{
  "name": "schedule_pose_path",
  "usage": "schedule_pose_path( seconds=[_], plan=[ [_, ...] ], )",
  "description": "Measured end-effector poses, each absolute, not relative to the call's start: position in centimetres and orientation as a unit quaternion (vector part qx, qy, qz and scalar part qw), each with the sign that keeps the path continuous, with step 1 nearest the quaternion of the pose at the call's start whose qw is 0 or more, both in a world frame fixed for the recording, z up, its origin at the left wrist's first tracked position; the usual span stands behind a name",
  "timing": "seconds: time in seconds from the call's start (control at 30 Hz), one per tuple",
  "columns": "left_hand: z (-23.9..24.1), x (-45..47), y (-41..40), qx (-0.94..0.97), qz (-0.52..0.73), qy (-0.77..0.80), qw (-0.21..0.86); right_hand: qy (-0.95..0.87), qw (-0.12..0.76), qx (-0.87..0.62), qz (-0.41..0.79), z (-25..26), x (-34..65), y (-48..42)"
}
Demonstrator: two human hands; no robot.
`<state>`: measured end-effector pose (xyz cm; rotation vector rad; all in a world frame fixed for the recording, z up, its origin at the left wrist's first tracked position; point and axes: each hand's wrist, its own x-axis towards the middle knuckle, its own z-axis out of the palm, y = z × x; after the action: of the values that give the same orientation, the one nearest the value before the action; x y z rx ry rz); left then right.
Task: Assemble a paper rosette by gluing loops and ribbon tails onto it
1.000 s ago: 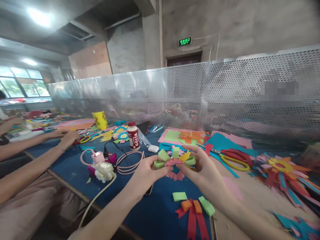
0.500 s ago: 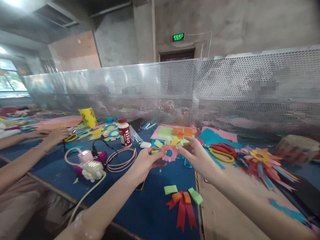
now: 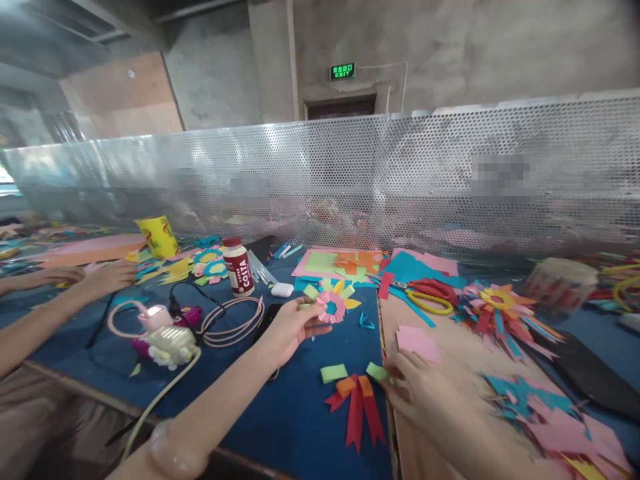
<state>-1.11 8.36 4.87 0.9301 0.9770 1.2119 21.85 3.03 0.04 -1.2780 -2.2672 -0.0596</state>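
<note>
My left hand (image 3: pixel 290 327) holds a paper flower (image 3: pixel 331 303) with pink, green and yellow looped petals by its left edge, just above the blue table (image 3: pixel 300 413). My right hand (image 3: pixel 415 383) has come down low on the table. Its fingertips pinch a small green paper loop (image 3: pixel 376 371) next to a red ribbon piece with orange loops (image 3: pixel 356 403). Another green loop (image 3: pixel 334 373) lies just left of the ribbon piece.
Red and yellow scissors (image 3: pixel 430 297) lie beside a large paper flower (image 3: pixel 500 313). A Costa bottle (image 3: pixel 237 267), a white earbud case (image 3: pixel 282 289), a glue gun with cables (image 3: pixel 167 333) and a yellow cup (image 3: pixel 159 237) are to the left. Another person's hands (image 3: pixel 107 277) work at far left. A perforated metal screen (image 3: pixel 350 173) backs the table.
My right hand let go of the paper flower and dropped to the green loop near the red ribbon piece. The left hand keeps the flower. The view swung to the right.
</note>
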Motion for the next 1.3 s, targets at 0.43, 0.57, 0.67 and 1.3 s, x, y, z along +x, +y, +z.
schedule_pose_path(
  seconds=[0.43, 0.57, 0.67, 1.3],
  plan=[
    [4.2, 1.2, 6.2, 0.375, 0.538, 0.360, 0.663, -0.846, 0.357, -0.363, -0.155, 3.8, 20.3, 3.7],
    [4.1, 1.3, 5.8, 0.365, 0.548, 0.349, 0.667, -0.836, 0.388, -0.357, -0.151, 3.7, 20.1, 3.8],
    [4.1, 1.4, 5.7, 0.357, 0.553, 0.336, 0.674, -0.833, 0.394, -0.356, -0.156, 3.5, 20.0, 3.9],
    [4.0, 1.4, 5.7, 0.336, 0.557, 0.342, 0.678, -0.838, 0.375, -0.372, -0.137, 3.5, 20.2, 3.7]
  ],
)
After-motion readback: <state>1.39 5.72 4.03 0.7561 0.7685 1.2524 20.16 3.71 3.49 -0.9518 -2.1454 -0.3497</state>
